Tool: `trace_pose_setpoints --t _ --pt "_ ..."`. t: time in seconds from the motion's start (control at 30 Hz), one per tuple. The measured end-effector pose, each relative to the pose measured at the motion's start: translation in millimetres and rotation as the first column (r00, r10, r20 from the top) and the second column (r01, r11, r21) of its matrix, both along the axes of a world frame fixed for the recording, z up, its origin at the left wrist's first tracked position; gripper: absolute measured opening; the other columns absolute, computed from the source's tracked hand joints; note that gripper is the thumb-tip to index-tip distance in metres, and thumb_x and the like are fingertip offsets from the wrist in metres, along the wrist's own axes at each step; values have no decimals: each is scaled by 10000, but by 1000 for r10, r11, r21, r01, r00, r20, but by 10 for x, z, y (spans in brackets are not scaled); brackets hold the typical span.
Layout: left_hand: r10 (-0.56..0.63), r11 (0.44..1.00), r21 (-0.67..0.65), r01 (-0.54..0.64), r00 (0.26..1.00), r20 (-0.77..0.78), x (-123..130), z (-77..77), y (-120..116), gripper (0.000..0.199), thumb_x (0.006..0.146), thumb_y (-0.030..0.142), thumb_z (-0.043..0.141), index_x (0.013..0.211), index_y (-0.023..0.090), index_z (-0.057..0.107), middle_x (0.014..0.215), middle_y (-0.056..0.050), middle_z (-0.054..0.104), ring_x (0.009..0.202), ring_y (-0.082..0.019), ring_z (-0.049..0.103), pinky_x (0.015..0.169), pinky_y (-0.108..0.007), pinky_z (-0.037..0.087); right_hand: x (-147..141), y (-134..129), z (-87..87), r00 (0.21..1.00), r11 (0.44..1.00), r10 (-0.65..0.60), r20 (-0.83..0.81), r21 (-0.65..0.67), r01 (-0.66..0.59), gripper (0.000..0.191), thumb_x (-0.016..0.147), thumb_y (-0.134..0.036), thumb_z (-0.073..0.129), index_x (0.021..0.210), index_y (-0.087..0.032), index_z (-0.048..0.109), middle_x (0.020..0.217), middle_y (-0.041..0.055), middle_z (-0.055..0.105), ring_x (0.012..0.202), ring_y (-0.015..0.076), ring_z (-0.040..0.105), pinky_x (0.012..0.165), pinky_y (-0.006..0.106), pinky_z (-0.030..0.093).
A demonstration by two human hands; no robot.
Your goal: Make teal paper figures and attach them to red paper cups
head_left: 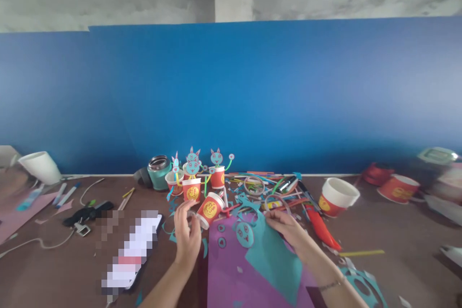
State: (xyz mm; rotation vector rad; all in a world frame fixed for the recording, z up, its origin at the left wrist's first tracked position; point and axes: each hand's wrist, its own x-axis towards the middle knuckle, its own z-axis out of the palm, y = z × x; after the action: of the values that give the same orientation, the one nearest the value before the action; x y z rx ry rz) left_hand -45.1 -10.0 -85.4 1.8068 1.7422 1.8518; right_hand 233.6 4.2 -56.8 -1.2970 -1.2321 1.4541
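My left hand (187, 231) is raised beside a tilted red paper cup (210, 209) with a yellow emblem; its fingers are curved, with a gap between index finger and thumb. Whether it touches the cup is unclear. My right hand (287, 231) pinches the edge of a clear tape roll (277, 199) above a teal paper sheet (276, 262). That sheet overlaps a purple sheet (225, 279). A round teal cat face (245, 234) and two small teal discs (221, 235) lie on the purple paper. Behind, red cups (191, 190) carry teal cat-faced figures.
A phone (135, 252) lies at left, near a black strap (88, 212). A teal flask (159, 173) stands behind. Pens, straws and scraps crowd the back, with another tape roll (254, 179). To the right are stacked cups (338, 195) and a red-handled tool (324, 231).
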Motion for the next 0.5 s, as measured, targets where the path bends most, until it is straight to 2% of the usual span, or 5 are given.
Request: trace_pose_setpoints --t 0.07,0.2,0.33,0.5 --pt "-35 999 -23 34 999 -15 20 -22 3 262 832 160 408 1065 186 525 1062 -102 557 993 -231 534 808 -377 469 19 -29 31 993 998 -19 -116 -56 12 276 639 -408 690 764 -174 617 620 -19 567 525 106 474 503 220 352" --pt "-71 997 -27 69 992 -100 66 -46 -3 261 823 161 410 1056 194 523 1039 -95 560 989 -237 531 830 -401 460 68 -48 40 980 999 30 -195 -16 -33 310 653 -496 643 715 -193 619 531 -39 466 447 85 371 435 209 303" --pt "-105 994 -27 102 978 -181 84 -40 -10 253 830 184 422 1066 207 509 1034 -90 564 989 -241 527 851 -421 445 118 10 -45 982 991 131 -134 -16 -134 443 616 -636 552 588 -194 561 446 -60 324 383 72 253 385 210 233" --pt "-109 994 -18 107 970 -220 89 -8 -16 260 839 184 424 1087 211 497 1051 -92 558 1001 -243 524 859 -426 438 129 76 -143 987 988 143 74 56 -147 492 744 -636 359 613 -201 548 468 -28 389 386 92 316 396 217 282"
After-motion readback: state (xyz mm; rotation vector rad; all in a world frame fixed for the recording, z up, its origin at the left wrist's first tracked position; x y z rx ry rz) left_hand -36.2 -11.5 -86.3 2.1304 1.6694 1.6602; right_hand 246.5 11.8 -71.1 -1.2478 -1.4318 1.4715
